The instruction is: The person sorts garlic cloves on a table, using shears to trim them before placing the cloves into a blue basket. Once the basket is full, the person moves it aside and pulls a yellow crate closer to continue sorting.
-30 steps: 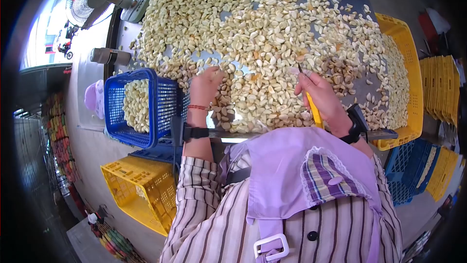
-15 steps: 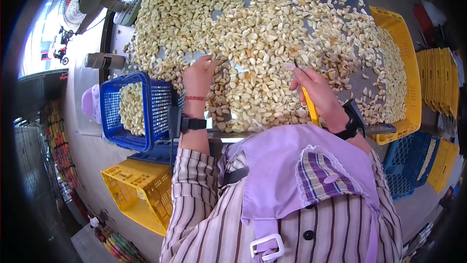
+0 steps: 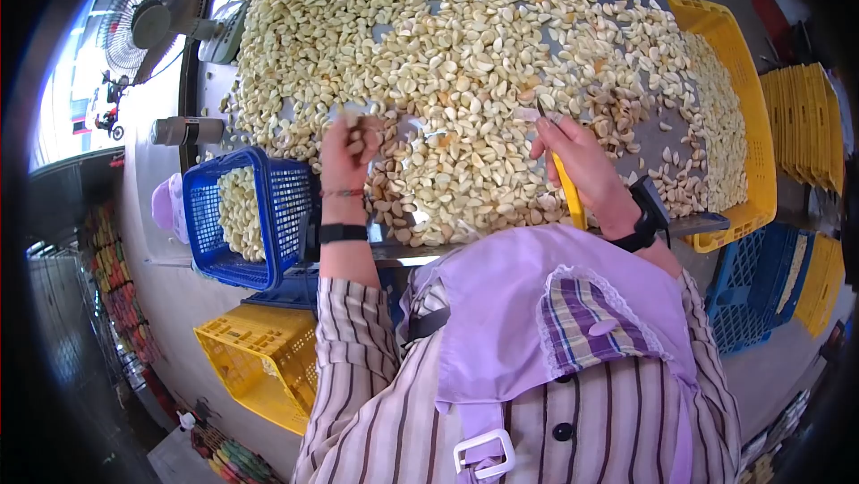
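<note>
Pale pieces that look like peeled garlic cloves are spread thickly over the table before me. My right hand is closed around a yellow-handled knife, its narrow dark blade pointing away from me above the cloves. A small whitish piece shows near the fingertips. Over the near left part of the pile is my left hand, its fingers curled inward and slightly blurred; what they hold, if anything, I cannot make out. Browner cloves lie just right of that hand.
A blue basket partly filled with cloves stands at the left table edge. On the right, a yellow crate holds many more. A fan and a grey cylinder are at left. Another yellow crate sits below.
My left hand has shifted a little to the left, toward the blue basket, and its fingers have curled. The right hand keeps the knife in nearly the same place.
</note>
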